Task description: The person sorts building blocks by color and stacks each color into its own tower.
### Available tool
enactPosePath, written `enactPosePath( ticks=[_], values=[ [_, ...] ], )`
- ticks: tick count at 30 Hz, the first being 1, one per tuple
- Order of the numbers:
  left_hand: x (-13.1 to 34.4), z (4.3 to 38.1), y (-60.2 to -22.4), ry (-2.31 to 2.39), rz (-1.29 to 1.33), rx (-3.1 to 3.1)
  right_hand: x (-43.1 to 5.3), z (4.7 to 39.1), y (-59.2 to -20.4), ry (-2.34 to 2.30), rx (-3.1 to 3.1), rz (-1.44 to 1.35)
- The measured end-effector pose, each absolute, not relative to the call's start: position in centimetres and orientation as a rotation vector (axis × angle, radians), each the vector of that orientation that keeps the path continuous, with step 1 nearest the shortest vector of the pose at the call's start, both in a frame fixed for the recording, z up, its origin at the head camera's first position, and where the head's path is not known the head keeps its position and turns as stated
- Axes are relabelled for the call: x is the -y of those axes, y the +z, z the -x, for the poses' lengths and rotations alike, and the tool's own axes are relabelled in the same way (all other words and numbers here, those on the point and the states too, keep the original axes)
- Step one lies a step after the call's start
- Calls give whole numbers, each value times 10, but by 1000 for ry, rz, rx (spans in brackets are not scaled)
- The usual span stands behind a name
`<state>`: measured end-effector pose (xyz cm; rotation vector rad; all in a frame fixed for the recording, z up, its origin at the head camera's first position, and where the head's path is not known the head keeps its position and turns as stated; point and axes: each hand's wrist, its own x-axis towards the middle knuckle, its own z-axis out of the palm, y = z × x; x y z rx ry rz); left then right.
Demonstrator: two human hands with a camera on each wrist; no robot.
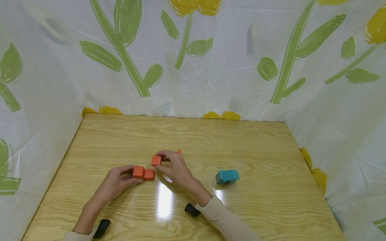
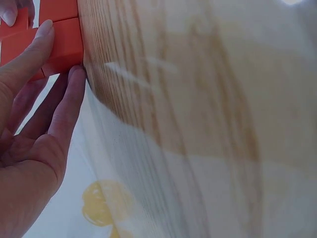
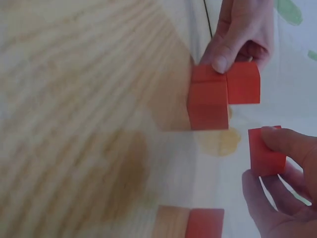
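My left hand [image 1: 116, 182] pinches two stacked red cubes at the left of the table, thumb on one side and fingers on the other. The upper cube [image 3: 243, 83] sits on a lower cube [image 2: 63, 45]. Touching that lower cube is another red cube [image 1: 149, 174], which stands on the table. In my right hand [image 1: 176, 167], a separate red cube [image 3: 267, 152] is held between thumb and fingers. It is raised off the table, just beyond the group and apart from it. Part of a red pointed piece [image 1: 179, 152] shows behind the right hand.
Teal blocks [image 1: 228, 176] stand together on the wooden table [image 1: 256, 144], right of my right forearm. A red block [image 3: 205, 223] is cut off at the right wrist view's lower edge. Flower-printed white sheeting [image 1: 229, 80] encloses the table's back and sides.
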<state>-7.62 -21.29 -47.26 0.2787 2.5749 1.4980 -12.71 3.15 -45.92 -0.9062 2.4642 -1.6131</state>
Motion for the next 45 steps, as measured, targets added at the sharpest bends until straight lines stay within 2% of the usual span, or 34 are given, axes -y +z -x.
enactPosePath(
  ticks=[26, 45],
  values=[
    [213, 75, -470, 1480, -329, -2613, -15, 111, -475, -1455, -2437, 1058],
    [211, 75, -470, 1447, -271, -2599, -49, 129, -468, -1286, -2727, 1000]
  ],
)
